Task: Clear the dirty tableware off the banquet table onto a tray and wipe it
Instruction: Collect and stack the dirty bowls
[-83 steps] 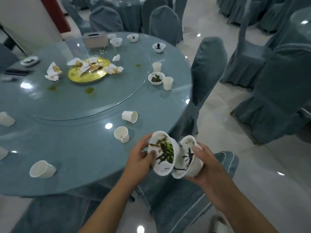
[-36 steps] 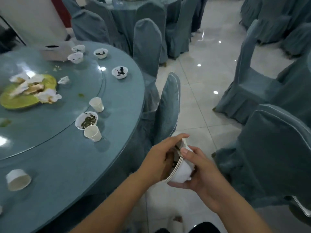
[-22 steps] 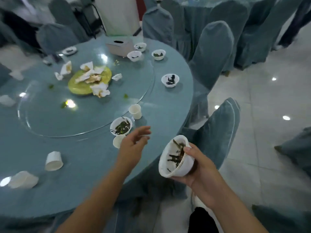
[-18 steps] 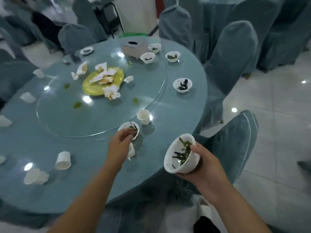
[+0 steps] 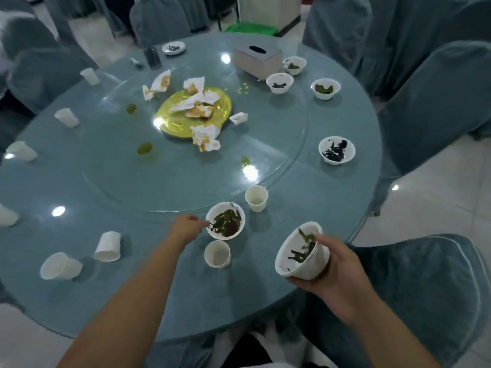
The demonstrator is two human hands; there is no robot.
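Reaching forward over the near edge of the round blue-grey glass-topped table (image 5: 159, 288), the left hand (image 5: 186, 226) extends on an almost straight forearm to a white ceramic bowl of dark green leftovers (image 5: 225, 221). This bowl stands close to the table's near edge, just outside the rim of the clear glass turntable (image 5: 186, 179). The fingertips (image 5: 205, 223) meet the bowl's left rim; blur hides whether they pinch it or only touch it. The right hand (image 5: 338, 273), held off the near-right edge above a blue-grey covered chair (image 5: 425, 288), grips a nested stack of soiled white bowls (image 5: 299, 254) tipped to the left, with the thumb hooked over the upper rim and the fingers curled under the base. Two upright white paper cups flank the standing bowl: the farther cup (image 5: 255, 199) beside the turntable rim, the nearer cup (image 5: 217, 254) towards the near edge. A round gold plate (image 5: 175, 123) strewn with crumpled white napkins lies at the turntable's centre.
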